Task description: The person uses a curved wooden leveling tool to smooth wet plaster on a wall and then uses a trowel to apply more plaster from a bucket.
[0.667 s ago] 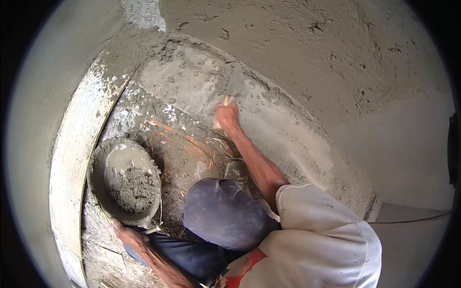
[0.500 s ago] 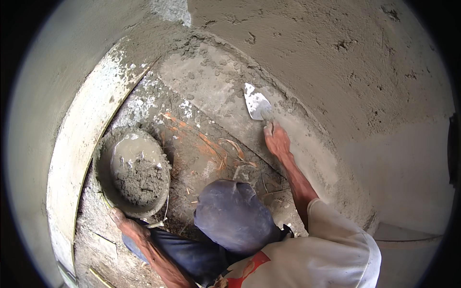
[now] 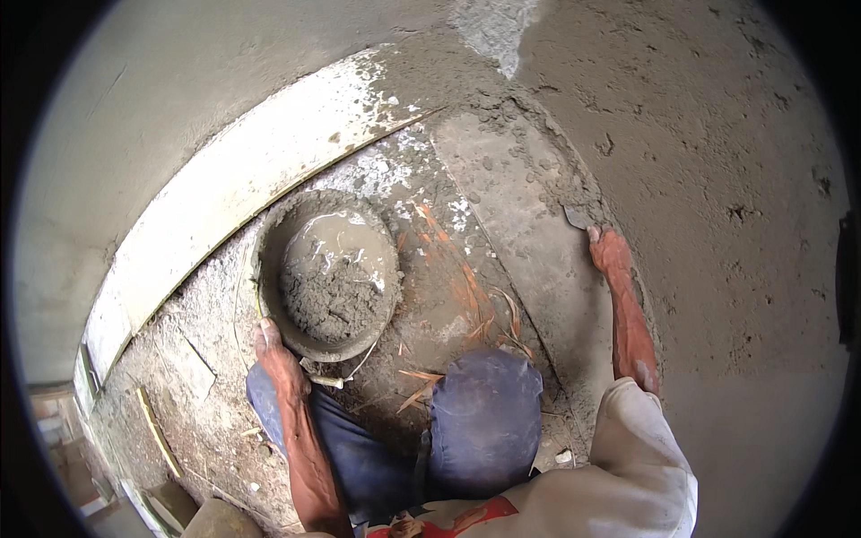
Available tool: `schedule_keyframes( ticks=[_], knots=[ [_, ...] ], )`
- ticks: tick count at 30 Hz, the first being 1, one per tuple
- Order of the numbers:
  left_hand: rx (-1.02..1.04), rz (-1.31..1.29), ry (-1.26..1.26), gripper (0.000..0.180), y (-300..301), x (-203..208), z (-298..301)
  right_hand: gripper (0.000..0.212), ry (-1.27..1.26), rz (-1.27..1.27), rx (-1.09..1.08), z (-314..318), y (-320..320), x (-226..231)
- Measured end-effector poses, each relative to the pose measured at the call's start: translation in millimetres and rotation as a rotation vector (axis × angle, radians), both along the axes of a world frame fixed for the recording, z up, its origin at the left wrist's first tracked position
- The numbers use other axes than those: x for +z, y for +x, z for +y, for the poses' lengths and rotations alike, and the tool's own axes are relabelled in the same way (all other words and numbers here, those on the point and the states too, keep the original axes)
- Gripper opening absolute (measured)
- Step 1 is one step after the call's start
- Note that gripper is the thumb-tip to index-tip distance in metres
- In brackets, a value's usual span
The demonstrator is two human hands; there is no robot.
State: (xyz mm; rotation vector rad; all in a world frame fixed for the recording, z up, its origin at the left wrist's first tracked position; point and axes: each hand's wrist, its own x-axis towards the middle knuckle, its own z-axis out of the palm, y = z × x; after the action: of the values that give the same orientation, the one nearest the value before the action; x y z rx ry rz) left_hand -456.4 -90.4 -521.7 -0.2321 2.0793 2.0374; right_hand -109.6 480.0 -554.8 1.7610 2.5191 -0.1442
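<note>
A round bucket (image 3: 268, 296) stands on the floor left of my knees, with wet grey mortar (image 3: 325, 300) and a watery patch inside. My left hand (image 3: 280, 359) is closed on its near rim, fingers over the edge. Out to the right, my right hand (image 3: 612, 252) grips a trowel (image 3: 578, 217) by its handle, which the fingers hide. Its blade lies low over the slab beside the foot of the plastered wall (image 3: 708, 224) and shows only in part.
A long pale board (image 3: 224, 161) leans along the left wall. Dry orange-brown plant strips (image 3: 462, 282) lie on the floor between bucket and slab (image 3: 516, 188). Mortar crumbs line the wall's foot. A thin stick (image 3: 159, 432) is at lower left.
My right hand has carried the trowel toward the right wall's foot, and the blade appears more edge-on. The whole view has shifted, so the bucket sits farther right; my left hand stays on its rim.
</note>
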Motion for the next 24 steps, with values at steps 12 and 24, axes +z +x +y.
schedule_keyframes(
  ticks=[12,24],
  knots=[
    [0.025,-0.133,-0.083,0.04,-5.6,-7.7,-12.9,0.036,0.195,0.504,0.584,-174.4,-114.7,51.4],
    [0.048,-0.076,-0.13,0.051,-13.8,-13.9,-16.8,0.042,-0.754,0.945,0.288,-274.3,-171.9,29.6]
  ],
)
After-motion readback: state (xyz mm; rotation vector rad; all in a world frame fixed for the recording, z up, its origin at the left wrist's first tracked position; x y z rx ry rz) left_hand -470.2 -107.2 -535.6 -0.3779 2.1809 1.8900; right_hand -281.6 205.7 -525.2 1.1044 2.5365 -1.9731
